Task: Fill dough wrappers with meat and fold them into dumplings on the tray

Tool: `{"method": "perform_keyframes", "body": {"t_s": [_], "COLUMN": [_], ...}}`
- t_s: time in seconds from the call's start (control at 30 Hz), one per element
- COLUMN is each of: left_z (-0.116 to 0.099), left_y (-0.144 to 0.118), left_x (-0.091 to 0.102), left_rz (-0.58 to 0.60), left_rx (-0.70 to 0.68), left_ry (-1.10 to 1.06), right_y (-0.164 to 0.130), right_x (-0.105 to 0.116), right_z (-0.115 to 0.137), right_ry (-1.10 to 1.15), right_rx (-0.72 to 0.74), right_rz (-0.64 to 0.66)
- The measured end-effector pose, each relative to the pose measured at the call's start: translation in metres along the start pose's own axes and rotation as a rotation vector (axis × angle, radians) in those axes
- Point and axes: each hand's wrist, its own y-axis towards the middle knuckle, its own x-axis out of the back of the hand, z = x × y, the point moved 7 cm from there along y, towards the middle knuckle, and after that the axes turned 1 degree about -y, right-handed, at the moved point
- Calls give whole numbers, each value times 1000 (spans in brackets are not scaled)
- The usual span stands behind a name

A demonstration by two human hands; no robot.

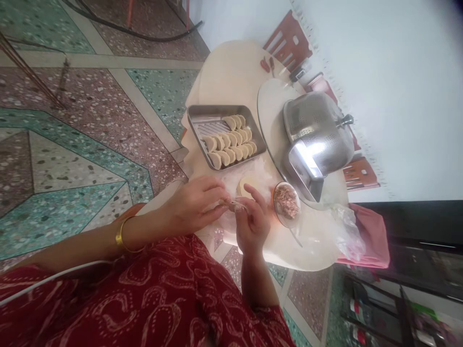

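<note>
Beside dumpling [237, 206]: filling bowl [286, 203], tray [197, 115]

Round table [231, 72], dumpling tray [197, 115], filling bowl [278, 207], perhaps

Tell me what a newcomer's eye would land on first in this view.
Probably the metal tray at the table's left edge, with rows of folded dumplings filling its near part. Right of it a shiny perforated steel pot catches the light on a round board. In front, the left hand and right hand pinch a dumpling together, beside a bowl of minced filling.
</note>
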Motion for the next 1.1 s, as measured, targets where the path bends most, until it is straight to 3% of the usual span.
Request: {"method": "perform_keyframes", "body": {"t_s": [0.23, 0.77, 0.97, 1.1], "left_z": [2, -13, -9, 5], "left_y": [-2, -5, -5, -6], "left_x": [-8, -13, -11, -4], "left_rz": [2, -71, -60, -34], "left_rx": [9, -157, -82, 94], "left_ry": [15, 417, 222, 6], "right_y": [-1, -2, -1, 0], "right_x": [0, -8, -5, -1], "right_z": [-2, -18, -13, -9], "right_ry": [-1, 34, 19, 17], "right_rx": [-13, -136, -101, -64], "right_rz": [-12, -5, -15, -28]}}
